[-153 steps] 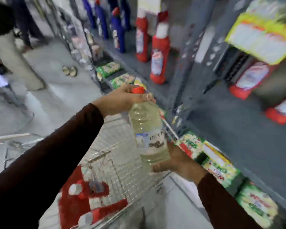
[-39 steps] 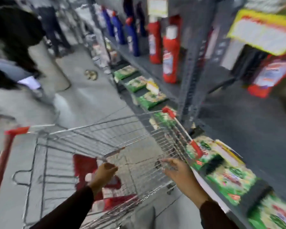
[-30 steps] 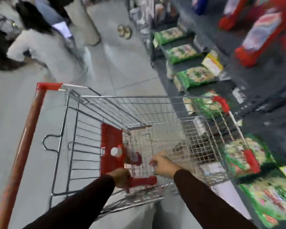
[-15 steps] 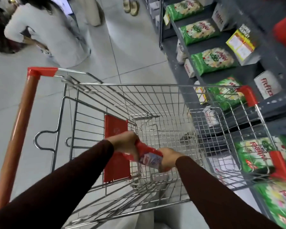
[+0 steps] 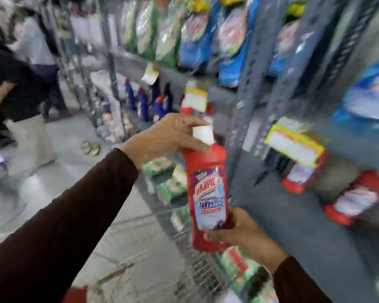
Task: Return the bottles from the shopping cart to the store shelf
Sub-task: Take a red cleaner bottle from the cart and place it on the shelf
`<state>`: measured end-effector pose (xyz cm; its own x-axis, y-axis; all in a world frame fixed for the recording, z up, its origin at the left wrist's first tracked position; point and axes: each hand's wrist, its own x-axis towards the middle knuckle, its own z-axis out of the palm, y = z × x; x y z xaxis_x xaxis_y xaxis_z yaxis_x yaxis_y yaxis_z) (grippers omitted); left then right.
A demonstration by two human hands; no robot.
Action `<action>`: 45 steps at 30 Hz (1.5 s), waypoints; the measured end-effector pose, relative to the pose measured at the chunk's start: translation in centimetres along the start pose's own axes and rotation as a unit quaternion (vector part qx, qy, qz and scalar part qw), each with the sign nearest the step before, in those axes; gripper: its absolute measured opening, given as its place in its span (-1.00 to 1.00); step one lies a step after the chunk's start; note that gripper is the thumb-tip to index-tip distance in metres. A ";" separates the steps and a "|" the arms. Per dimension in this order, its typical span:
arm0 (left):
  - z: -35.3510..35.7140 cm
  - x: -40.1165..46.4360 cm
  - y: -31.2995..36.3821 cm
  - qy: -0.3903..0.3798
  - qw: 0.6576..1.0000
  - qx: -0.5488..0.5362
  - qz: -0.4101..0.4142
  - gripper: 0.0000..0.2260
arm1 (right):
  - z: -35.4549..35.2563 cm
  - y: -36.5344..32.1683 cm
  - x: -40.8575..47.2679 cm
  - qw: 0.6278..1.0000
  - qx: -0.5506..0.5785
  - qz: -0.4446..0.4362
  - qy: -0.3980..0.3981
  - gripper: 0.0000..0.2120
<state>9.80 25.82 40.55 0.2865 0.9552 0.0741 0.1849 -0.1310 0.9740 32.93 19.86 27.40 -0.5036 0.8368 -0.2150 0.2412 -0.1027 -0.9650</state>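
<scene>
A red cleaner bottle (image 5: 208,193) is being held upright in the air, its long axis near vertical. Its neck is being gripped by the left hand (image 5: 169,134) and its base cupped by the right hand (image 5: 239,232). The grey shelf (image 5: 293,215) is lying just to the right, nearer the right hand.

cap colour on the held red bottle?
White cap on the red plastic cleaner bottle; clearest in the head view.

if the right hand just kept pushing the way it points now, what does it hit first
Probably the bare grey shelf just beyond the red cleaner bottle that the right hand holds; the lying red bottles sit further right. Blur makes depth uncertain.
</scene>
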 end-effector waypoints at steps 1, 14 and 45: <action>1.6 1.1 2.8 -0.016 0.999 -0.018 0.037 -0.58 | -1.6 -2.0 -1.9 0.999 -0.001 -0.025 0.029 -0.60; 23.4 4.7 31.9 -0.221 0.919 -0.110 0.306 -0.61 | -14.9 -17.2 -25.6 0.917 -0.033 -0.232 0.321 -0.59; 26.7 2.7 20.8 -0.309 0.912 0.220 0.156 -0.71 | -15.0 -4.0 -24.3 0.944 -0.008 -0.128 0.304 -0.61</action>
<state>39.50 18.56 55.31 0.8392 0.5398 0.0660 0.3247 -0.5947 0.7354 56.69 7.99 38.79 0.0208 0.9876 0.1557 0.1913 0.1490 -0.9702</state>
